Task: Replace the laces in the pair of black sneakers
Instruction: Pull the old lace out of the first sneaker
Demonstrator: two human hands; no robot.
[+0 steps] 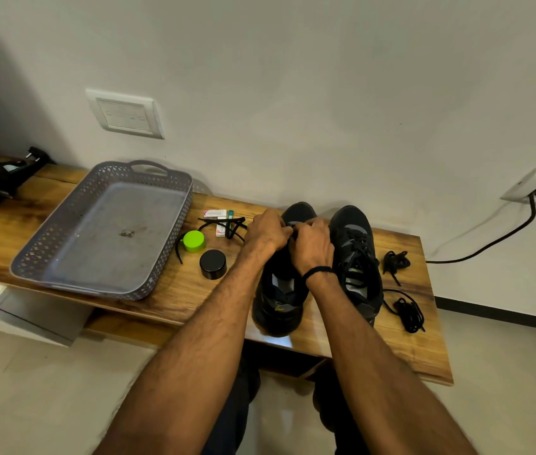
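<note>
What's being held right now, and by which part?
A black lace: the left hand and right hand both pinch it near the toe end of the left-side sneaker. Fingers hide the exact spot on the lace.

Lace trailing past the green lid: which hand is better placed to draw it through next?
Probably left: left hand sits beside the lace; right hand would have to cross the sneaker.

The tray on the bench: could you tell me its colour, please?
The tray is grey; head view.
</note>
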